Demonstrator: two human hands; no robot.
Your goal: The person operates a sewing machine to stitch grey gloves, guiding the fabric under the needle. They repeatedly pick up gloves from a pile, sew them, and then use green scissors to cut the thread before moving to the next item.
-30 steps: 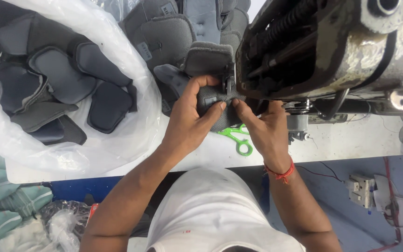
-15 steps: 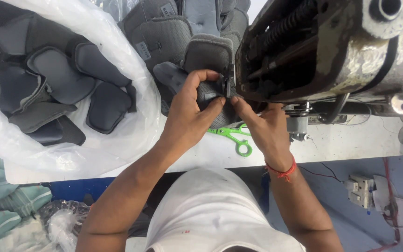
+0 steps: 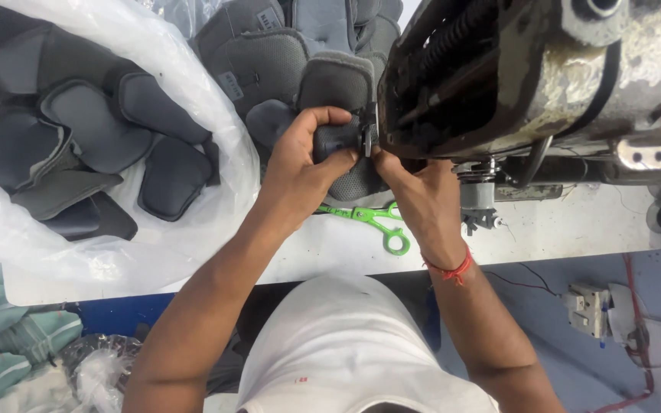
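My left hand [image 3: 300, 164] grips a dark grey padded fabric piece [image 3: 342, 141] and presses it against the head of an industrial sewing machine [image 3: 529, 84]. My right hand [image 3: 415, 187] holds the same piece from the right, under the machine's left end, with its fingertips partly hidden by the machine. A red thread band circles my right wrist. Green thread snips [image 3: 376, 222] lie on the white table [image 3: 560, 229] just below both hands.
A clear plastic bag [image 3: 154, 252] at the left holds several dark padded pieces. More grey padded pieces [image 3: 269, 53] are stacked behind my hands. Striped green cloth [image 3: 1, 344] lies at the lower left, and an electrical box [image 3: 594, 310] with cables sits at the lower right.
Both hands have shifted the padded piece slightly up and closer to the machine's left end. The snips and the bag have not moved.
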